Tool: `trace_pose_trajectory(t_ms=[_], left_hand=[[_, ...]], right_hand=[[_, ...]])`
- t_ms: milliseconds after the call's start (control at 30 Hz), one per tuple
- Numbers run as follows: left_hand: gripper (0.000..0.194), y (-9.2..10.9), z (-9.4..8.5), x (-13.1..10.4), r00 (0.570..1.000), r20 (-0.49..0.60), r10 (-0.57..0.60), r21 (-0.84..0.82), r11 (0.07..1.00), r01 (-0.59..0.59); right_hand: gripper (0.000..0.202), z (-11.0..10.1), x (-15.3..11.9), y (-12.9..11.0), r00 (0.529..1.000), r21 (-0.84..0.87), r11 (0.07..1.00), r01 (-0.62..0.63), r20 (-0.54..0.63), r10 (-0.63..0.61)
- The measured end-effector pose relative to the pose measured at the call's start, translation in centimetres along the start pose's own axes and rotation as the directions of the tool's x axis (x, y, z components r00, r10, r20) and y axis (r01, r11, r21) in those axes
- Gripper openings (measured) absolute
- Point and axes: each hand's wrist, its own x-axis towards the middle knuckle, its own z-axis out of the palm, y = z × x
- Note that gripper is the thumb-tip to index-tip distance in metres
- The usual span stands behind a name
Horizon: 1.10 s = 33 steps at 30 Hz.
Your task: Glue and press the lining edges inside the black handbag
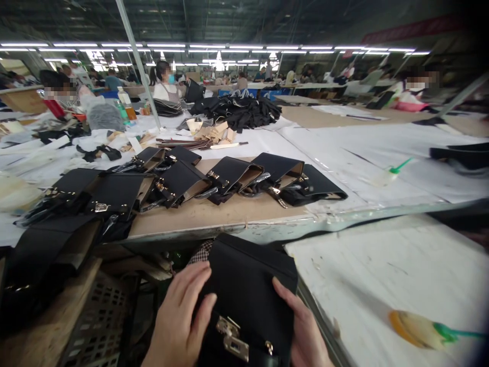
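Note:
A black handbag [244, 278] with gold-coloured metal fittings is held low in front of me, close to the table edge. My left hand [183, 311] lies along its left side, fingers curved against the edge and thumb on the front. On the right side my right hand [303, 321] grips the bag, thumb on the front panel and the other fingers hidden behind it. A metal clasp [233, 339] shows on the lower part of the bag, between the hands. The bag's bottom runs out of the picture.
Several similar black bags [237, 173] lie in rows on brown board. A glue bottle [416, 329] with a green nozzle lies on the white table at right. Below left stands a plastic crate [97, 316]. Black pieces [240, 109] are heaped further back, where several people sit.

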Motion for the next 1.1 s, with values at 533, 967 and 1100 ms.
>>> trace_pose_trajectory(t_ms=[533, 967, 1100], left_hand=[[0.055, 1.0, 4.1, -3.7, 0.953, 0.062, 0.296, 0.285, 0.910, -0.301], [0.012, 2.6, -4.8, 3.2, 0.947, 0.210, -0.243, -0.039, 0.966, 0.257], [0.012, 3.3, -6.8, 5.5, 0.978, 0.151, -0.143, 0.041, 0.990, 0.138]], right_hand=[[0.035, 4.7, -1.6, -2.8, 0.760, -0.163, 0.959, 0.231, 0.646, -0.073], [0.073, 0.0, -6.5, -3.4, 0.488, -0.496, 0.046, 0.867, 0.828, -0.277], [0.070, 0.0, -7.2, -1.2, 0.235, -0.357, -0.309, 0.882, 0.900, -0.368]])
